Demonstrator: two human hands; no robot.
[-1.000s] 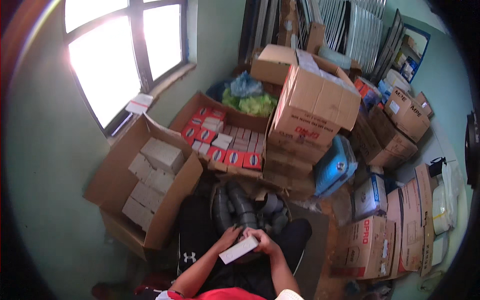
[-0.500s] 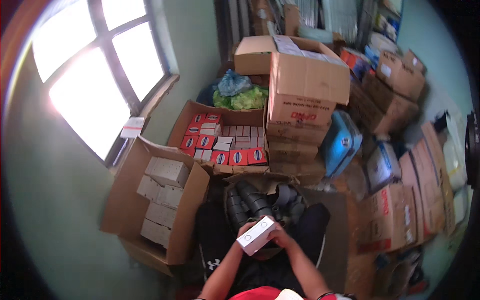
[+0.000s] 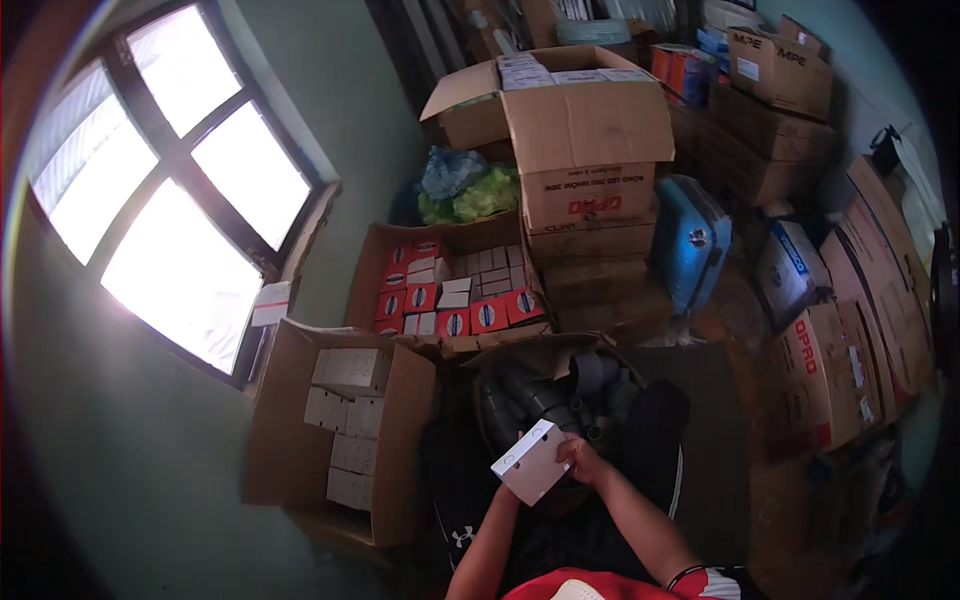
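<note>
A white box (image 3: 543, 466) is held above the lap (image 3: 570, 535), by the near side of an open carton (image 3: 515, 354) of dark curved fittings (image 3: 545, 402), and its pose has just been altered: half a second ago the narrow face with two round marks was turned most fully to view, whereas now a broad, pinkish-lit face is shown and the narrow one is tilted toward the upper left. The right-hand edge is gripped by the right hand (image 3: 585, 462), whose fingers are curled closely over the broad face. The lower left edge is met by the left hand (image 3: 511, 496) — its fingers are mostly hidden there, so how far they are closed cannot be told. From this turn, the handling is judged to be at a reorienting stage, with no release begun. To the left, similar boxes (image 3: 353, 454) are stacked in a second carton (image 3: 283, 440) — well apart from both hands
</note>
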